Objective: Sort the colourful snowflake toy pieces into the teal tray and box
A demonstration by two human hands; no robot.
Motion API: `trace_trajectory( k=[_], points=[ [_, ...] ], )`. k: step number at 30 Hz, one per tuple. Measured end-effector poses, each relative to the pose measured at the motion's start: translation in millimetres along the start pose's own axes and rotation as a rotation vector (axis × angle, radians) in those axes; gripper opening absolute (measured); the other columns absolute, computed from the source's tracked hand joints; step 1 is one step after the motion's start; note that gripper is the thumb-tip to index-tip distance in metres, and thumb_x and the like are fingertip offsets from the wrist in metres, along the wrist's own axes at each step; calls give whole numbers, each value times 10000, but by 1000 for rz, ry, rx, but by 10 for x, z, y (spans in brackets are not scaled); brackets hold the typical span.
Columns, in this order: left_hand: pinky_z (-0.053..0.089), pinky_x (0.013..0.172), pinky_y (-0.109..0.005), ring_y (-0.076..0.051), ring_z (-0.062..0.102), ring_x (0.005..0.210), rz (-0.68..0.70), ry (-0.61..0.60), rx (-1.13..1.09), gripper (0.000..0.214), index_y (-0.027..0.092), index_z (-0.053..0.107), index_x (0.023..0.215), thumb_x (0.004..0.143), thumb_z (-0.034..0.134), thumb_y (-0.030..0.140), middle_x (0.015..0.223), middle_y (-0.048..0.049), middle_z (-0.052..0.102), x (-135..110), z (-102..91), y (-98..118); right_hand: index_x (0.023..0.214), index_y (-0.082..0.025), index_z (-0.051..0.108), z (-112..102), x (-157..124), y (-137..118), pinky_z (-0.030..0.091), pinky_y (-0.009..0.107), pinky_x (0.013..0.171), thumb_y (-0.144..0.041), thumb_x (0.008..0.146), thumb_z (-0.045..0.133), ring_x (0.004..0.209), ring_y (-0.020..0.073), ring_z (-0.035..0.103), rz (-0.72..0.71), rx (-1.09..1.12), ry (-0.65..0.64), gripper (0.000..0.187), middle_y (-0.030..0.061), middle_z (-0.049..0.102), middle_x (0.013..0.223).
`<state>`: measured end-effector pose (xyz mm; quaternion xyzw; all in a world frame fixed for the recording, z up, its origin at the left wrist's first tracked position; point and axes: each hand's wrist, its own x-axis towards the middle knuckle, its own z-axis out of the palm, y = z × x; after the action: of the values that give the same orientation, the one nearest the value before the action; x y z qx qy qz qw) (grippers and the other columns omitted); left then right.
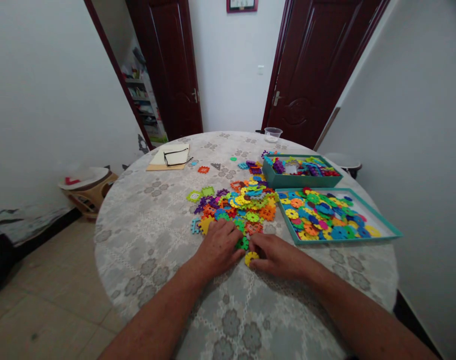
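A heap of colourful plastic interlocking pieces, notched discs and toothed squares, lies on the table. My left hand rests at the heap's near edge, its fingers over the pieces and its thumb apart from them. Beside those fingers are a yellow toothed piece and a green notched disc. My right hand is closed on a yellow notched disc, with the thumb at its right edge. The fingertips of my right hand are partly hidden.
A shallow teal-rimmed tray of notched discs lies at the right. Behind it stands a teal box of mixed pieces. Glasses lie on a notebook at the back left. A clear plastic bowl sits at the far edge.
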<state>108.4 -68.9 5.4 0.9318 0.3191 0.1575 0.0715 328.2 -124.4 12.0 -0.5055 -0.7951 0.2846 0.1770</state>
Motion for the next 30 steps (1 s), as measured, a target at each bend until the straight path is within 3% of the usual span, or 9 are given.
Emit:
trace_trajectory(
  k=[7, 13, 16, 19, 24, 30],
  points=[
    [413, 863, -392, -254, 573, 981, -13, 44, -107, 92, 221, 648, 983, 939, 574, 187, 954, -66, 689, -47, 57, -99, 941, -219, 541, 198, 128, 20, 425, 317, 829, -231, 930, 657, 974, 217, 551, 17, -67, 246, 117, 53, 581, 1034],
    [437, 906, -400, -254, 600, 986, -102, 299, -159, 180, 200, 662, 999, 921, 519, 122, 991, -82, 703, -44, 27, -309, 1009, -216, 571, 261, 135, -27, 454, 352, 884, -220, 925, 650, 1037, 245, 571, 112, -117, 253, 115, 79, 593, 1094],
    [435, 969, -427, -273, 597, 1076, -180, 373, -115, 222, 195, 662, 1071, 911, 528, 120, 1079, -94, 701, -45, -11, -372, 1147, -216, 587, 259, 139, -35, 467, 363, 898, -207, 914, 661, 1038, 245, 598, 118, -76, 250, 245, 83, 629, 1125],
    [427, 1016, -454, -294, 572, 1166, -225, 331, -54, 288, 207, 663, 1170, 899, 582, 151, 1176, -100, 682, -54, -18, -388, 1335, -220, 556, 251, 152, -29, 466, 384, 959, -193, 908, 669, 1107, 255, 610, 94, -38, 254, 443, 109, 644, 1245],
    [392, 1083, -510, -331, 515, 1279, -261, 273, 22, 449, 224, 626, 1329, 882, 667, 215, 1321, -112, 645, -61, 38, -402, 1047, -208, 675, 260, 169, -9, 464, 341, 843, -185, 958, 604, 959, 227, 624, 13, -68, 181, 116, 73, 679, 1020],
    [387, 1087, -512, -324, 517, 1284, -256, 255, 59, 457, 273, 635, 1322, 873, 712, 232, 1320, -89, 669, -49, 85, -432, 985, -208, 640, 220, 164, 68, 460, 338, 822, -167, 965, 567, 935, 219, 598, -92, -50, 321, 87, 53, 639, 961]
  ],
)
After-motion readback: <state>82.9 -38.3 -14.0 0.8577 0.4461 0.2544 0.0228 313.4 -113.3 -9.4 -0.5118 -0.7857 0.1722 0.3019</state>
